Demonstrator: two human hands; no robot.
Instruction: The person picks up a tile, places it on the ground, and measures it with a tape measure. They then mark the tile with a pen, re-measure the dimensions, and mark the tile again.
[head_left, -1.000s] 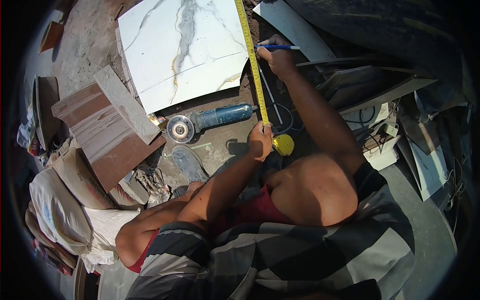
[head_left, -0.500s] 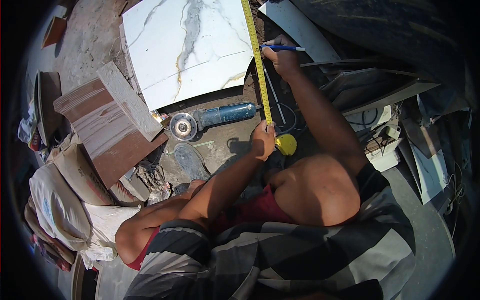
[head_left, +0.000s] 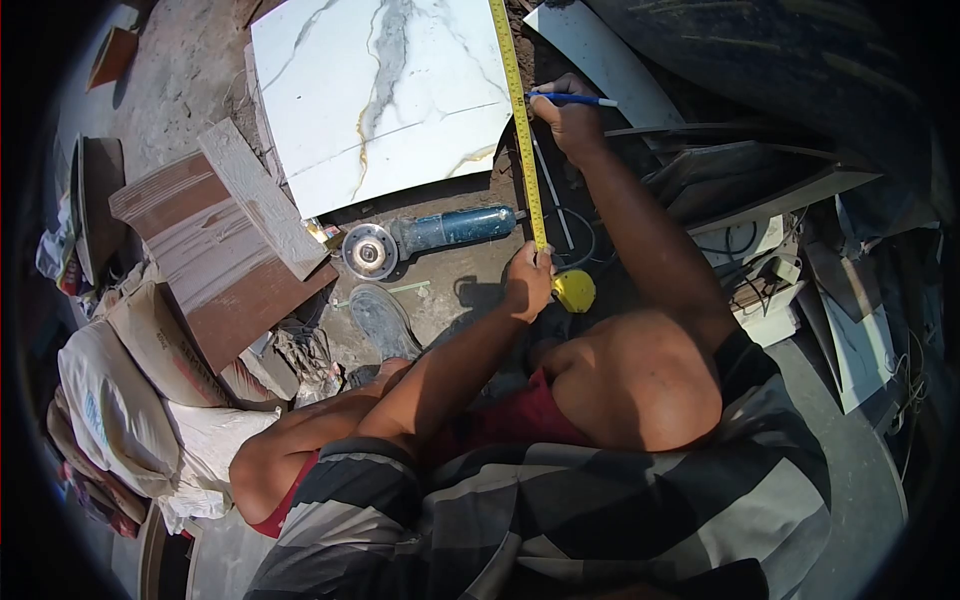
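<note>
My left hand (head_left: 528,282) is closed on the yellow tape measure, at the lower end of its extended blade (head_left: 527,160). The yellow case (head_left: 574,291) sits just right of that hand. The blade runs up along the right edge of a white marbled tile (head_left: 385,100), which bears a thin line across its lower part. My right hand (head_left: 570,118) grips a blue pen (head_left: 580,99), its tip end beside the blade near the tile's right edge. Below the tile lies a blue angle grinder (head_left: 455,228) with its disc to the left.
Brown tile pieces (head_left: 205,255) and stuffed sacks (head_left: 120,400) are at the left. Stacked tile offcuts (head_left: 770,190) and loose wires lie at the right. A grey shoe (head_left: 382,320) rests below the grinder. Another white tile piece (head_left: 605,65) is at the upper right.
The view has shifted very slightly, so the tile and tools appear a little further right. Both hands keep their holds, with no clear movement of their own.
</note>
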